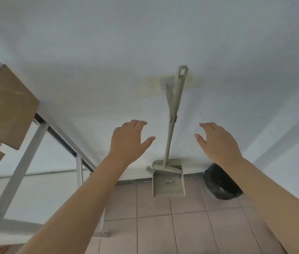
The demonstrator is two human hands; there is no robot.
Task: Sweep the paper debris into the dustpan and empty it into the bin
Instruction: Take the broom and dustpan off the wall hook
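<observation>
The left hand (pixel 128 142) and right hand (pixel 218 143) are hovering either side of the broom (pixel 168 143), each grip spread and holding nothing. The broom is standing in the dustpan (pixel 168 187) against the wall, near the black-lined bin (pixel 220 184). Both are looking like light, stiff plastic, probably best taken mid-handle.

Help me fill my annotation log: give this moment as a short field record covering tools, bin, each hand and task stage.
tools: broom and dustpan stand together against the wall, handles up, dustpan on the tiled floor
bin: black-bagged bin on the floor, right of the dustpan, partly hidden
left hand: fingers relaxed, left of the handles, holding nothing
right hand: fingers relaxed, right of the handles, holding nothing
paper debris: none in view
stage: tools not yet picked up
</observation>
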